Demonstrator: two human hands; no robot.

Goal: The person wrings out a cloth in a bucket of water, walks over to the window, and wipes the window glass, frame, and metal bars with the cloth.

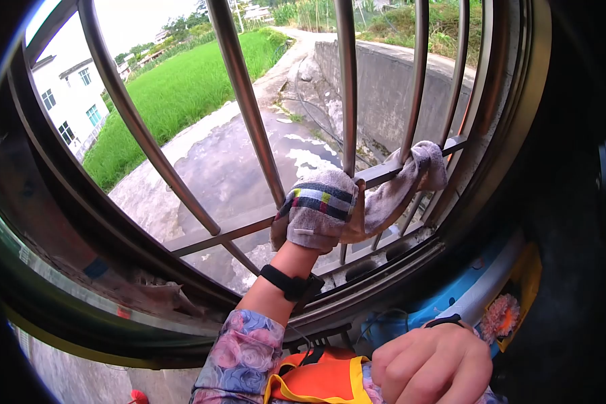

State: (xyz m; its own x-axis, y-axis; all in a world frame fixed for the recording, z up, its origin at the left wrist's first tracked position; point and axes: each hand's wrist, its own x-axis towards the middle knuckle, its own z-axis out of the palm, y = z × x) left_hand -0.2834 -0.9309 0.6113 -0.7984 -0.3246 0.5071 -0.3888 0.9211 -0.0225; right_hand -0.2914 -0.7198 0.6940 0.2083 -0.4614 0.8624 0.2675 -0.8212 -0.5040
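My left hand (314,236) reaches up to the window bars, covered by a greyish towel (320,202) with dark, white and yellow-green stripes. The hand looks closed with the towel around the horizontal metal bar (384,174); its fingers are hidden under the cloth. From there the towel trails right, and its far end (427,165) hangs over the same bar near the window frame. A black band circles my left wrist. Low at the right, my right hand (434,363) is close to my body, back up and fingers curled; its fingertips and anything inside are out of sight.
Upright metal bars (242,94) fill the window, set in a dark frame (498,121). Below it on the right are a blue object (444,296) and a pink flower-like decoration (500,316). Outside lie wet concrete (229,161), a grey wall (390,87) and a green field (182,87).
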